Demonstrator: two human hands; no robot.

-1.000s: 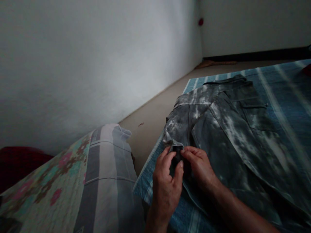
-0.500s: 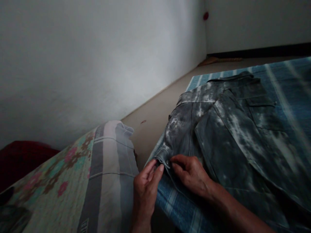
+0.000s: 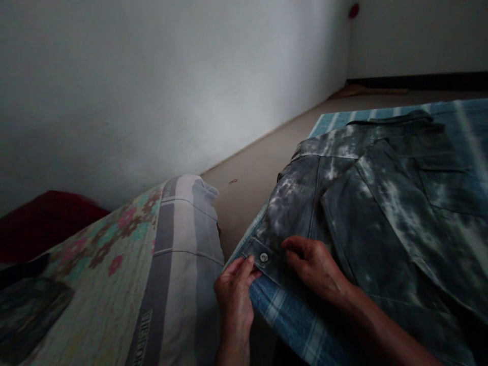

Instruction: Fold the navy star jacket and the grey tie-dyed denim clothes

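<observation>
A dark grey jacket (image 3: 343,213) with pale mottled patches lies on a blue striped cloth (image 3: 278,300). At its near left corner the hem shows a round metal button (image 3: 264,257). My left hand (image 3: 236,290) pinches the edge of the hem just left of the button, thumb on top. Just right of the button, my right hand (image 3: 312,264) rests low over the jacket with its fingers curled and thumb close to the forefinger. Whether fabric sits between those fingertips is hidden.
Left of my hands is a bundle with a grey striped cover (image 3: 183,239) and a floral cloth (image 3: 110,249). Behind it lies something dark red (image 3: 53,218). A strip of floor (image 3: 244,203) separates bundle and blue cloth. A white wall (image 3: 171,91) rises beyond.
My right hand has drawn slightly right, away from the button, which now shows fully. The hem corner lies flatter, with my left hand still on its edge. The view has shifted left.
</observation>
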